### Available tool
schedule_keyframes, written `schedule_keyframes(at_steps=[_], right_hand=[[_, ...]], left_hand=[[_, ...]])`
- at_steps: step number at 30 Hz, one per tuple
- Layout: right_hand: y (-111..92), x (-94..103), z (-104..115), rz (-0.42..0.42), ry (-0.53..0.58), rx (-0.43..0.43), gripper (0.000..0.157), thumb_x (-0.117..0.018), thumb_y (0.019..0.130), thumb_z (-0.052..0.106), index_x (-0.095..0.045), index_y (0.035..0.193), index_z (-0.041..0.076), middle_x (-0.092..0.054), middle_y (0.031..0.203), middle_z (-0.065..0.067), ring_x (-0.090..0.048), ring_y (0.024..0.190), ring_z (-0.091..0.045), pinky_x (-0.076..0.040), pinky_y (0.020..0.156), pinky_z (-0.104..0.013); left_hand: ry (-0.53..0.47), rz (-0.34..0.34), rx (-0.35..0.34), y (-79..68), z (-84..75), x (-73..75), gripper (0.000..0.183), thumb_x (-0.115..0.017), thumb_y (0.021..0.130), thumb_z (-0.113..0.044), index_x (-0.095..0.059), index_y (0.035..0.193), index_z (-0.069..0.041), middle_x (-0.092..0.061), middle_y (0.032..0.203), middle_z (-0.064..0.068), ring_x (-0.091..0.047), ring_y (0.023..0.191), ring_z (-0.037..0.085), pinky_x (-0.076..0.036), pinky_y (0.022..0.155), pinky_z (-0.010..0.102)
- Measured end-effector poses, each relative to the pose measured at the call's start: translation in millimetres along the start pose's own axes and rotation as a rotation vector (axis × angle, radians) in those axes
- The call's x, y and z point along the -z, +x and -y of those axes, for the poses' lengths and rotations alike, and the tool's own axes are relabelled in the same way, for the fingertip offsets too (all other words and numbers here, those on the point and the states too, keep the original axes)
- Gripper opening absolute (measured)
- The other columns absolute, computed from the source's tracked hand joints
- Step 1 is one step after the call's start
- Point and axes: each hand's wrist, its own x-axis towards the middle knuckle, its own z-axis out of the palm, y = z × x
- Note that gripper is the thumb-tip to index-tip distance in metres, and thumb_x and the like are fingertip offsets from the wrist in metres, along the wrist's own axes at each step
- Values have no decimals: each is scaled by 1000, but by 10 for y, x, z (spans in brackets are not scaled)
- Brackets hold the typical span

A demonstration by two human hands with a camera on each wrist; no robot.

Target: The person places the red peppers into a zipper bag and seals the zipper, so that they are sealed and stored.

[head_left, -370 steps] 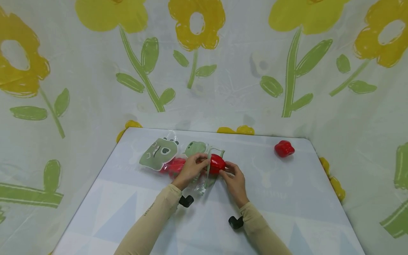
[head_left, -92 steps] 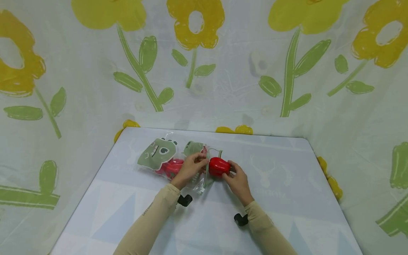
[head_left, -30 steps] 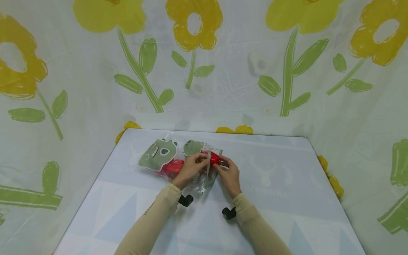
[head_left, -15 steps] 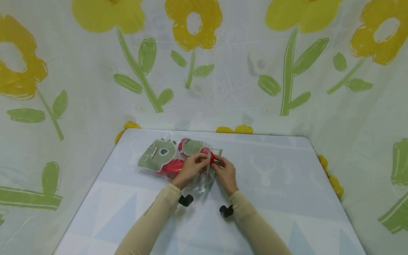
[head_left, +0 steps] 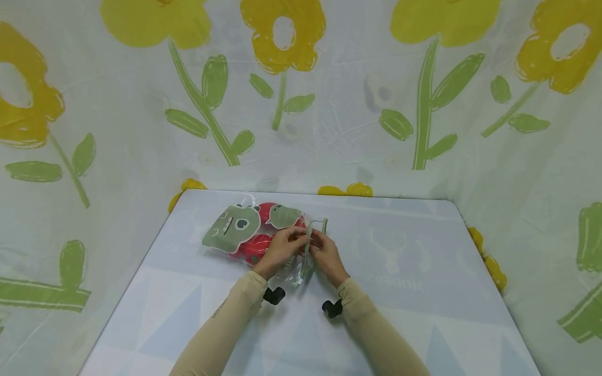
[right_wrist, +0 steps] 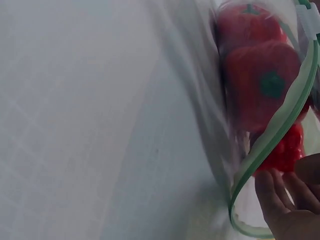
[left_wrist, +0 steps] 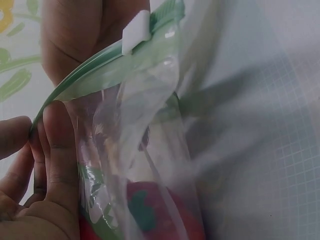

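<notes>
A clear zip bag (head_left: 229, 230) printed with green cartoon faces lies on its side on the table, its mouth facing right. Several red bell peppers (right_wrist: 272, 65) show through the plastic. My left hand (head_left: 280, 249) pinches the bag's green-edged rim (left_wrist: 97, 67) between thumb and fingers, keeping the mouth apart. A white slider (left_wrist: 136, 32) sits on that zip strip. At the mouth, my right hand (head_left: 327, 259) has its fairly straight fingertips against the end of a bell pepper (right_wrist: 285, 150) just inside. In the head view this pepper is hidden behind the hands.
The white and pale-blue patterned table (head_left: 400, 292) spreads around the bag. Behind it hangs a flower-printed curtain (head_left: 348, 130), which also closes in both sides. A small black camera mount (head_left: 274, 295) sits at the left wrist, another (head_left: 332, 309) at the right.
The loose pepper at the table's back right is gone. My right hand has moved left, pushing a pepper through the mouth. Red now shows behind the bag's second printed face. The left hand stays put.
</notes>
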Motion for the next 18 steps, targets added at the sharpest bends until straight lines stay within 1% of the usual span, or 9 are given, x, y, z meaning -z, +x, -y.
schedule_keyframes(at_steps=[4, 7, 8, 10, 13, 16, 18], right_hand=[[-87, 56, 242, 56, 0, 12, 46, -51, 95, -13, -46, 141, -15, -52, 140, -33, -57, 123, -47, -48, 104, -51], [-167, 108, 444, 63, -5, -6, 45, -51, 96, -12, -45, 141, -16, -50, 141, -34, -58, 121, -47, -49, 103, -49], [-175, 122, 457, 58, -6, -12, 45, -52, 97, -11, -46, 141, -15, -51, 141, -33, -59, 121, -46, -50, 102, -48], [-166, 153, 429, 48, 18, -21, 44, -52, 97, -10, -46, 141, -14, -51, 141, -33, -59, 120, -46, -51, 101, -49], [-121, 205, 290, 18, 83, -43, 43, -53, 98, -8, -46, 141, -14, -53, 138, -33, -60, 118, -46, -51, 99, -54], [-80, 256, 139, -44, 152, -74, 40, -52, 100, -7, -49, 140, -11, -56, 135, -31, -61, 116, -46, -50, 98, -57], [-78, 288, 94, -92, 174, -94, 38, -51, 100, -4, -52, 138, -8, -58, 133, -29, -63, 114, -45, -51, 98, -54]], left_hand=[[-3, -1, -2, 4, 7, -9, 29, -69, 98, -17, -67, 124, -3, -66, 109, 12, -63, 84, 21, -59, 74, 31], [-4, 1, -4, 0, 7, -8, 30, -69, 98, -18, -68, 124, -3, -66, 108, 12, -64, 83, 21, -59, 74, 32], [-2, 1, -1, -5, 0, -7, 30, -69, 98, -19, -68, 124, -4, -66, 108, 11, -64, 82, 21, -60, 74, 31], [-2, 8, 0, -14, -13, 0, 31, -69, 98, -21, -69, 124, -5, -67, 106, 13, -65, 79, 21, -60, 74, 31], [-16, 9, -2, -7, -14, 16, 31, -68, 99, -21, -69, 123, -3, -69, 106, 17, -68, 77, 21, -60, 75, 31], [-35, -1, -7, -4, -16, 45, 32, -67, 99, -21, -69, 124, -1, -69, 109, 20, -70, 77, 22, -60, 77, 32], [-41, -11, -4, -11, -24, 70, 33, -68, 99, -22, -69, 125, -2, -69, 111, 18, -71, 78, 23, -60, 78, 32]])
